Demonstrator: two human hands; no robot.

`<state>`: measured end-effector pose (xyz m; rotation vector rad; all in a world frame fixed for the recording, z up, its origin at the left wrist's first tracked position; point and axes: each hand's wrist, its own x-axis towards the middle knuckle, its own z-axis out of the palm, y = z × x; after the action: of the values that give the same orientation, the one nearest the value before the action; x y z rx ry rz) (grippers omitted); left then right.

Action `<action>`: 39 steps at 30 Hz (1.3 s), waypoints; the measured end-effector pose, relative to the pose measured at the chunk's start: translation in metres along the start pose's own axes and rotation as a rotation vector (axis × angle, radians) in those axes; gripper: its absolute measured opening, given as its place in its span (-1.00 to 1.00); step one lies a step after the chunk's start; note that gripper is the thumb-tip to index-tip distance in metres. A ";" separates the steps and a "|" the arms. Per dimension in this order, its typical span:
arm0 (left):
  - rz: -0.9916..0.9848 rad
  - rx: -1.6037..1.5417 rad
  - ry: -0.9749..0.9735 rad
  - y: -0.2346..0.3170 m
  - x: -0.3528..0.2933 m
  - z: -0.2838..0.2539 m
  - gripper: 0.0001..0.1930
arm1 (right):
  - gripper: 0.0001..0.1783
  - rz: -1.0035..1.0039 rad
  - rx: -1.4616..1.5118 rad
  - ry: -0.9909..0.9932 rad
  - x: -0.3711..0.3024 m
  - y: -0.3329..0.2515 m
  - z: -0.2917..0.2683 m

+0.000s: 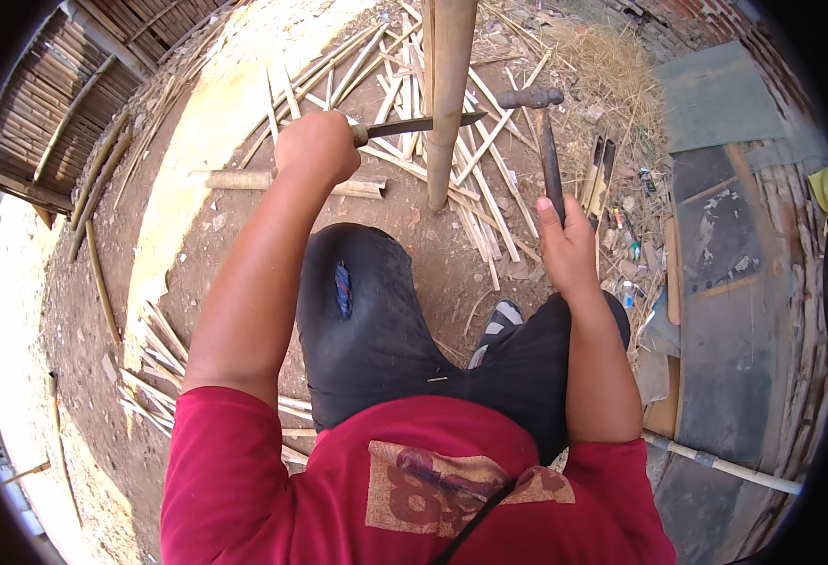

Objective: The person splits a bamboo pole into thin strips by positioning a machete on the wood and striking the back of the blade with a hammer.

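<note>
My left hand [319, 149] is closed round the handle of a long knife [403, 126]. Its dark blade points right and lies across an upright bamboo pole [444, 104], the tip showing past the pole's right side. To the right of the pole, my right hand [568, 243] grips the shaft of a hammer [549, 151]. The hammer stands head up, its metal head apart from the pole and the blade. The pole's lower end comes down to the ground in front of my knees; its top runs out of view.
Split bamboo strips [489, 188] lie scattered round the pole. A cut bamboo length [357, 187] rests behind my left forearm. More strips [155, 367] lie at the left. Straw [602, 75] is heaped at the far right, beside dark sheets [725, 226]. A bamboo wall [47, 104] stands far left.
</note>
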<state>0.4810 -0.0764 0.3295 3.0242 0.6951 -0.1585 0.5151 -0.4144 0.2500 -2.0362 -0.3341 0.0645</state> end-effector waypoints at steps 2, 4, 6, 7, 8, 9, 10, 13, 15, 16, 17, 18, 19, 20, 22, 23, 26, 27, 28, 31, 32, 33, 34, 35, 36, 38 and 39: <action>0.124 -0.014 -0.090 0.001 0.010 -0.014 -0.69 | -0.61 0.033 0.057 -0.057 -0.014 0.003 0.000; 0.288 -0.113 -0.153 -0.002 0.011 -0.031 -0.62 | -0.62 -0.021 0.059 -0.074 -0.017 -0.003 -0.007; 0.450 -0.087 -0.133 -0.005 0.016 -0.035 -0.50 | -0.64 -0.043 0.071 -0.108 -0.018 -0.001 -0.013; 0.441 -0.114 -0.086 -0.004 0.017 -0.034 -0.50 | -0.65 -0.035 0.082 -0.131 -0.018 0.003 -0.016; 0.431 -0.142 -0.039 -0.002 0.015 -0.032 -0.50 | -0.66 -0.028 0.093 -0.154 -0.017 0.005 -0.020; 0.421 -0.169 0.009 -0.001 0.014 -0.029 -0.50 | -0.67 -0.041 0.139 -0.160 -0.015 0.005 -0.020; 0.425 -0.176 0.085 -0.003 0.014 -0.022 -0.51 | -0.67 -0.055 0.188 -0.171 -0.014 -0.004 -0.014; 0.297 -0.127 0.011 0.019 0.005 -0.027 -0.52 | -0.67 -0.054 0.118 -0.211 -0.006 -0.033 -0.018; 0.238 -0.066 0.003 0.027 0.004 -0.028 -0.58 | -0.66 -0.229 0.067 -0.140 0.001 -0.053 -0.018; 0.211 -0.063 0.017 0.026 0.003 -0.025 -0.60 | -0.66 -0.250 0.150 -0.101 0.002 -0.067 -0.015; 0.188 -0.062 0.033 0.027 0.002 -0.024 -0.62 | -0.67 -0.264 0.140 -0.047 0.002 -0.073 -0.010; 0.159 -0.060 0.015 0.028 0.000 -0.024 -0.65 | -0.67 -0.278 0.131 0.007 0.001 -0.077 -0.003; 0.130 -0.059 -0.007 0.029 -0.002 -0.025 -0.67 | -0.68 -0.288 0.121 0.060 0.000 -0.080 0.004; 0.107 -0.063 -0.019 0.032 -0.004 -0.028 -0.69 | -0.70 -0.348 0.030 0.128 -0.004 -0.068 0.019; 0.098 -0.030 -0.002 0.033 -0.006 -0.023 -0.71 | -0.70 -0.236 -0.152 -0.043 -0.003 -0.051 0.031; 0.092 -0.011 0.006 0.033 -0.007 -0.022 -0.71 | -0.70 -0.179 -0.240 -0.128 -0.002 -0.048 0.033; 0.054 -0.025 -0.001 0.024 -0.009 -0.020 -0.70 | -0.71 -0.263 -0.073 0.003 0.001 -0.071 0.014; 0.045 -0.030 -0.013 0.023 -0.010 -0.019 -0.68 | -0.71 -0.283 -0.004 0.044 0.000 -0.083 0.007; 0.051 -0.033 -0.024 0.024 -0.010 -0.020 -0.69 | -0.73 -0.344 0.074 0.121 0.000 -0.090 0.004; 0.066 -0.031 -0.002 0.025 -0.007 -0.017 -0.69 | -0.73 -0.361 0.076 0.173 -0.003 -0.080 0.017; 0.067 -0.028 -0.010 0.031 -0.008 -0.019 -0.69 | -0.72 -0.368 -0.018 0.160 -0.003 -0.057 0.029; 0.057 -0.024 -0.014 0.033 -0.010 -0.020 -0.69 | -0.71 -0.312 -0.090 0.091 -0.001 -0.039 0.037; 0.043 -0.014 -0.027 0.033 -0.011 -0.019 -0.69 | -0.71 -0.246 -0.156 0.017 -0.003 -0.034 0.044; 0.040 -0.028 -0.006 0.030 -0.011 -0.019 -0.69 | -0.70 -0.180 -0.222 -0.056 -0.003 -0.031 0.045; 0.038 -0.042 0.015 0.025 -0.010 -0.019 -0.69 | -0.69 -0.125 -0.216 -0.095 0.001 -0.028 0.032; 0.018 -0.056 0.012 0.017 -0.015 -0.010 -0.69 | -0.69 -0.237 -0.071 -0.006 0.004 -0.051 0.021; 0.020 -0.059 0.003 0.018 -0.016 -0.012 -0.69 | -0.69 -0.288 -0.001 0.046 0.005 -0.062 0.016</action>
<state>0.4754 -0.0993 0.3438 2.9748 0.6571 -0.1304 0.5037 -0.3724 0.2968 -1.9682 -0.5938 -0.1601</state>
